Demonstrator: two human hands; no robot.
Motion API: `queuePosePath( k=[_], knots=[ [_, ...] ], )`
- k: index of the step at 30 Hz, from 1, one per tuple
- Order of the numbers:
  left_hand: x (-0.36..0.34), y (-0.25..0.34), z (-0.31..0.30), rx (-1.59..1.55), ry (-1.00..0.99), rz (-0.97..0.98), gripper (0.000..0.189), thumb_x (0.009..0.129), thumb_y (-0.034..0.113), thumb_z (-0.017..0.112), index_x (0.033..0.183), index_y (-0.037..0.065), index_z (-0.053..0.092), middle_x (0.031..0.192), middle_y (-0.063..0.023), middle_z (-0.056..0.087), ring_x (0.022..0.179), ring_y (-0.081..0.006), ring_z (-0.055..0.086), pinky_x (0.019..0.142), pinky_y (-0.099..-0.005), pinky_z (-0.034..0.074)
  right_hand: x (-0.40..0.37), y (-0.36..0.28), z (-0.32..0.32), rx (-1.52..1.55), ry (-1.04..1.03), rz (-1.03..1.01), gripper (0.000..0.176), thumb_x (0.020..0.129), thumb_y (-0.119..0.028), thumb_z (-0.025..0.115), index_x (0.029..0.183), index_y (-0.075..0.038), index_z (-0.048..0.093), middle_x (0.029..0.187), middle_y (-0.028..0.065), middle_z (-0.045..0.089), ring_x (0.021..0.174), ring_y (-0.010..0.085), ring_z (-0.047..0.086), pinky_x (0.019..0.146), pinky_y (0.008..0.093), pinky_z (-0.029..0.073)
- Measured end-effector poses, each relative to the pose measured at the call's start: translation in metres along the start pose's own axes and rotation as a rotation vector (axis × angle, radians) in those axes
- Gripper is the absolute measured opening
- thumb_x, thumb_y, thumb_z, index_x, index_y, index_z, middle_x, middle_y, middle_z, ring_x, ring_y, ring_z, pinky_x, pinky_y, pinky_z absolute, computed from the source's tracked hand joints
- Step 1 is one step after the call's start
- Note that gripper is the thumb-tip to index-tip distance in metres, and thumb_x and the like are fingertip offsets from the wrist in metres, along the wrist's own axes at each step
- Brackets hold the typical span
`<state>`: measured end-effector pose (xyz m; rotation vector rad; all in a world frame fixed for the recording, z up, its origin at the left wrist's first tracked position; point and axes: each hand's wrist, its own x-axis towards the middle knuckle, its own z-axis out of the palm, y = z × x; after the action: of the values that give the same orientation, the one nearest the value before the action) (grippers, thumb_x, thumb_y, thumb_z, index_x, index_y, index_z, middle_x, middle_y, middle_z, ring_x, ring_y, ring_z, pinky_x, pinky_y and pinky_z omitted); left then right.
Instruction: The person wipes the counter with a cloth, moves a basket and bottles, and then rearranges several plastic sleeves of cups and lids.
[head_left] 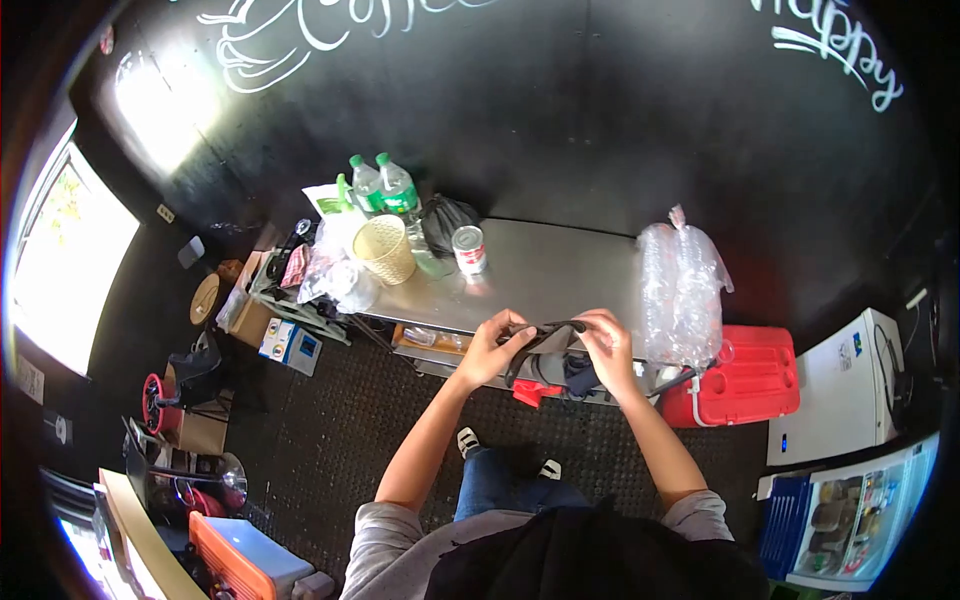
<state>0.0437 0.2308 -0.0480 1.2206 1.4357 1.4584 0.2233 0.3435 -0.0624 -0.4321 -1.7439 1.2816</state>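
Observation:
My left hand (492, 350) pinches one end of a dark grey fabric piece with a strap-like edge (548, 342). The other end is gripped by my right hand (608, 350), so the piece spans between both hands in front of the steel table (560, 265). Its exact kind cannot be made out. Below it, something red (530, 393) shows beside dark cloth. On the tabletop beyond my hands stands a tin can (468, 250) with a red and white label, and a woven cream basket (385, 250) is left of it.
Two green-capped bottles (398, 190) and a black bag (448, 222) stand at the back left. Clear plastic cups in sleeves (682, 290) lie on the table's right end. A red cooler (750, 378) and white chest freezer (835, 385) are at right. Rubber matting (350, 430) covers the floor.

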Motion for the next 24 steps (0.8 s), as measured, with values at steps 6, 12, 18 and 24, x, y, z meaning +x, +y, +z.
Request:
queuePosePath(
  k=[6, 12, 18, 24],
  knots=[
    [-0.006, 0.007, -0.073, -0.042, 0.095, -0.135, 0.018, 0.092, 0.019, 0.056, 0.099, 0.003, 0.05, 0.088, -0.0004, 0.055, 0.083, -0.0065, 0.048, 0.069, -0.0235, 0.042, 0.037, 0.007, 0.068, 0.031, -0.127, 0.204, 0.015, 0.089, -0.012, 0.061, 0.096, 0.002, 0.061, 0.074, -0.0055, 0.054, 0.069, 0.0007, 0.047, 0.06, 0.0173, 0.039],
    [0.054, 0.016, -0.141, 0.407, 0.16, 0.284, 0.046, 0.072, 0.006, 0.075, 0.112, 0.0, 0.054, 0.098, -0.011, 0.065, 0.094, -0.0149, 0.061, 0.083, -0.0289, 0.047, 0.133, 0.031, 0.127, -0.074, -0.036, 0.106, 0.018, 0.089, -0.016, 0.06, 0.095, 0.001, 0.061, 0.073, -0.0051, 0.054, 0.068, 0.0017, 0.048, 0.06, 0.0192, 0.039],
    [0.122, 0.06, -0.181, 0.386, 0.359, 0.349, 0.024, 0.076, 0.006, 0.071, 0.094, -0.001, 0.057, 0.078, -0.0095, 0.066, 0.071, -0.0118, 0.062, 0.064, -0.0274, 0.048, 0.224, 0.002, 0.149, 0.125, 0.012, -0.087, 0.01, 0.089, -0.005, 0.057, 0.093, 0.003, 0.06, 0.083, -0.0014, 0.057, 0.076, 0.0043, 0.052, 0.07, 0.0203, 0.041],
    [0.143, -0.008, -0.215, 0.331, 0.255, 0.268, 0.025, 0.077, 0.006, 0.072, 0.094, -0.001, 0.056, 0.079, -0.0075, 0.066, 0.071, -0.0087, 0.059, 0.063, -0.0237, 0.047, 0.209, 0.062, 0.158, 0.015, -0.027, 0.082, 0.016, 0.089, -0.01, 0.058, 0.097, 0.004, 0.061, 0.087, 0.0022, 0.06, 0.086, 0.0077, 0.055, 0.076, 0.0238, 0.044]
  ],
)
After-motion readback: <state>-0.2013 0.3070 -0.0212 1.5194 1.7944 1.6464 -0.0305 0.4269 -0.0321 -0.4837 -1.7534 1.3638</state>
